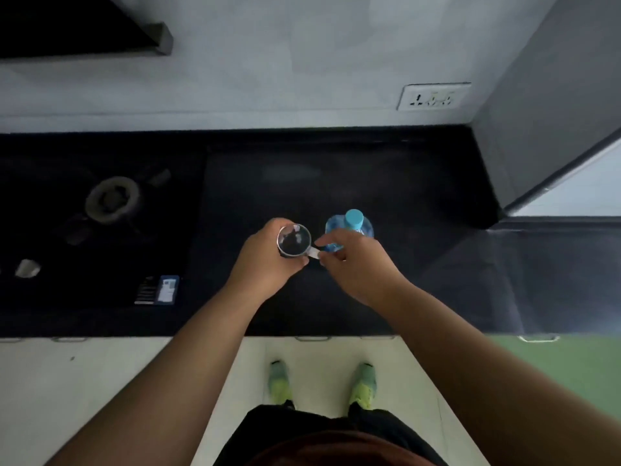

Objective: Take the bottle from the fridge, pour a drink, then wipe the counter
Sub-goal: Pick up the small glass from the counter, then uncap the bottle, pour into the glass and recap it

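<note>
A clear blue plastic bottle [351, 227] with a light blue cap stands upright on the black counter [369, 176]. Just left of it is a clear glass mug [294, 240] seen from above. My left hand [265, 260] is curled round the mug's body from the left. My right hand [356, 260] pinches the mug's handle, and sits in front of the bottle, hiding its lower part. The cap is on the bottle.
A gas hob with a burner [112, 199] fills the counter's left part, with a sticker label [158, 290] at its front. A wall socket [433, 96] is up right. A grey cabinet side [551, 129] bounds the counter on the right. My feet stand on pale floor below.
</note>
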`<state>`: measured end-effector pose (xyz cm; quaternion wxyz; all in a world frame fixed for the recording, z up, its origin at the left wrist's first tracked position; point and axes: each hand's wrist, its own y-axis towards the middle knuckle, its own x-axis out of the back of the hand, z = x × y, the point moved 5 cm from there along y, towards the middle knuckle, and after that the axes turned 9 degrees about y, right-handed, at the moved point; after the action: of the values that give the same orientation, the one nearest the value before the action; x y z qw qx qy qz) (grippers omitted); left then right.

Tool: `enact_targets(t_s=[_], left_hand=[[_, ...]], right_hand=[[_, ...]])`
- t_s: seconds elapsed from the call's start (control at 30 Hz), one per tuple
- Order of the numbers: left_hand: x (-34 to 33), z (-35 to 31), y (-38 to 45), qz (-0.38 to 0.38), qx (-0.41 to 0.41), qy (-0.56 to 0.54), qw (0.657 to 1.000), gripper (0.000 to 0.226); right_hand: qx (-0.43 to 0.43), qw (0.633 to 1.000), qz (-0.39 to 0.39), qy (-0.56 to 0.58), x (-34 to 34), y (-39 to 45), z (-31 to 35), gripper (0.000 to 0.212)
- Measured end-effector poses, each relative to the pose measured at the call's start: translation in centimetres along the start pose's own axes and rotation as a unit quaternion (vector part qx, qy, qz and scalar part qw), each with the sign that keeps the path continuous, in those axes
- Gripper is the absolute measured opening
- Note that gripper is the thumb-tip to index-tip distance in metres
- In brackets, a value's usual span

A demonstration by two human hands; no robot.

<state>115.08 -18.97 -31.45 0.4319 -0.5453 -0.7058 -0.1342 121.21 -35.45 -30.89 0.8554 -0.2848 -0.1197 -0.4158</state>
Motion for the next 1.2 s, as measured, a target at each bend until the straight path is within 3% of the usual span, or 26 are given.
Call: enact_targets(t_s=[0.17, 0.4, 0.53, 0.6, 0.73, 0.93, 1.1, 1.2], left_hand=[[-2.0, 2.9, 2.9, -0.007, 0.009, 0.086, 0.996, 0.026], [-7.1, 5.3, 6.2, 0.021, 0.031, 0.119, 0.992, 0.025], [-9.0, 5.9, 7.2, 0.034, 0.04, 0.138, 0.989, 0.033], [-9.7, 6.2, 7.7, 0.041, 0.052, 0.146, 0.987, 0.042], [-10.5, 6.5, 8.5, 0.051, 0.058, 0.146, 0.986, 0.038], [-11.4, 6.6, 8.4, 0.081, 0.057, 0.146, 0.984, 0.066], [-11.2, 6.2, 7.5, 0.126, 0.071, 0.131, 0.981, 0.093], [-9.3, 4.5, 7.0, 0.114, 0.059, 0.084, 0.988, 0.098]], right_hand=[[-0.013, 1.0, 0.012, -0.012, -0.8, 1.2, -2.0, 0.033], [-0.001, 0.999, 0.02, -0.048, -1.6, 2.2, -2.1, 0.033], [-0.011, 0.998, 0.018, -0.054, -1.2, 1.7, -2.6, 0.021], [-0.034, 0.997, -0.004, -0.066, -0.7, 1.3, -3.6, 0.017], [-0.066, 0.991, -0.098, -0.062, 1.2, 0.9, -5.7, 0.024], [-0.046, 0.982, -0.179, -0.033, 3.1, 1.1, -5.8, 0.059], [-0.014, 0.994, -0.092, -0.058, 2.7, 2.4, -5.0, 0.103], [-0.004, 0.996, -0.052, -0.07, 2.4, 3.2, -4.9, 0.106]])
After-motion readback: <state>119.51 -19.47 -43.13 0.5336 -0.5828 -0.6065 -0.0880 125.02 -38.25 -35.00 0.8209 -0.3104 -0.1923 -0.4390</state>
